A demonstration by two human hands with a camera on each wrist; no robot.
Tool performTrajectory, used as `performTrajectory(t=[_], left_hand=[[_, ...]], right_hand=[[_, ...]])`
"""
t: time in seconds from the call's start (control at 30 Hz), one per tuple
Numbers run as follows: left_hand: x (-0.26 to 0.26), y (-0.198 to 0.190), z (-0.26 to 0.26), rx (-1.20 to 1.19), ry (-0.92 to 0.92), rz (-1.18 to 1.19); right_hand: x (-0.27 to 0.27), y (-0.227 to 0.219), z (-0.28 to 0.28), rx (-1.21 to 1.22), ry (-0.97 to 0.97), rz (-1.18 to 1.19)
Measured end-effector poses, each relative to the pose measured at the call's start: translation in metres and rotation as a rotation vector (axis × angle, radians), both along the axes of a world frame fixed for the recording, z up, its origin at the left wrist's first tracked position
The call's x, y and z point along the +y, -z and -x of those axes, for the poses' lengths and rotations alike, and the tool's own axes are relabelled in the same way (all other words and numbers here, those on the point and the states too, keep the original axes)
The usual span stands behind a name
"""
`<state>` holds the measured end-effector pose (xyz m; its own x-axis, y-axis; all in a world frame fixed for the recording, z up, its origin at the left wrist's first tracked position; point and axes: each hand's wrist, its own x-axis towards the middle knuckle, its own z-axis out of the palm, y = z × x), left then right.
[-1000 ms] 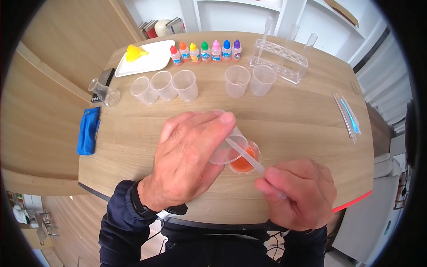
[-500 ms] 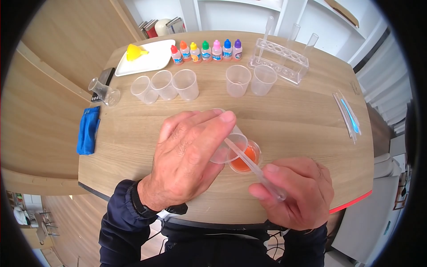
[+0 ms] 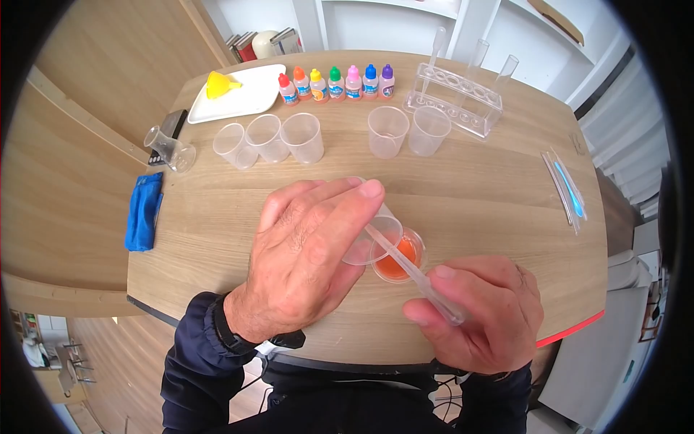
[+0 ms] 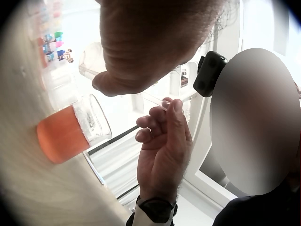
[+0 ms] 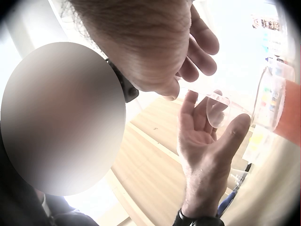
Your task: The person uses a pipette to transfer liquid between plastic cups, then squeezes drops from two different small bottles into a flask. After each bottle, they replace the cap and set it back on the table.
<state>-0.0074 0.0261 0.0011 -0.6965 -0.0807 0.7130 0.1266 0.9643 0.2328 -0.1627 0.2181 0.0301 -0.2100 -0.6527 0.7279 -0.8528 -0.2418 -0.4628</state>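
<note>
My left hand [image 3: 303,253] holds a clear plastic cup [image 3: 359,253], tipped so its mouth faces toward me and to the right. A translucent plastic dropper [image 3: 413,273] slants into that mouth, pinched near its bulb by the thumb and fingers of my right hand [image 3: 495,311]. Just below the tipped cup, a clear cup of orange liquid [image 3: 396,267] stands on the table. From the side, the left wrist view shows the orange liquid [image 4: 63,136] filling much of this cup. My left palm and fingers hide part of the tipped cup in the head view.
Clear cups [image 3: 302,137] stand farther back, behind them several colour-capped dropper bottles [image 3: 335,85]. A white tray [image 3: 253,90] bears a yellow funnel [image 3: 219,85]. Test tube rack [image 3: 463,94] stands back right, flask [image 3: 173,150] and blue cloth [image 3: 144,213] left, stirring sticks [image 3: 564,188] right.
My right thumb and fingers have shifted slightly on the dropper, showing more of its bulb. The dropper's bulb end has dipped a little toward me; the left hand and tipped cup stay put.
</note>
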Motion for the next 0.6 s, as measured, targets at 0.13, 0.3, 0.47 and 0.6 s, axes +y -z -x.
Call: performTrajectory(t=[0.13,0.3,0.47,0.6], left_hand=[[-0.001,0.001,0.001,0.015,-0.038,0.009],[-0.012,0.002,0.002,0.029,-0.139,-0.010],[-0.019,0.003,0.002,0.008,-0.168,-0.041],[-0.019,0.003,0.002,0.009,-0.171,-0.041]], right_hand=[[0.004,0.001,0.004,-0.007,-0.023,0.078],[0.024,-0.006,0.024,-0.021,-0.070,0.120],[0.029,-0.008,0.031,-0.037,-0.058,0.115],[0.022,-0.009,0.030,-0.004,-0.006,0.074]])
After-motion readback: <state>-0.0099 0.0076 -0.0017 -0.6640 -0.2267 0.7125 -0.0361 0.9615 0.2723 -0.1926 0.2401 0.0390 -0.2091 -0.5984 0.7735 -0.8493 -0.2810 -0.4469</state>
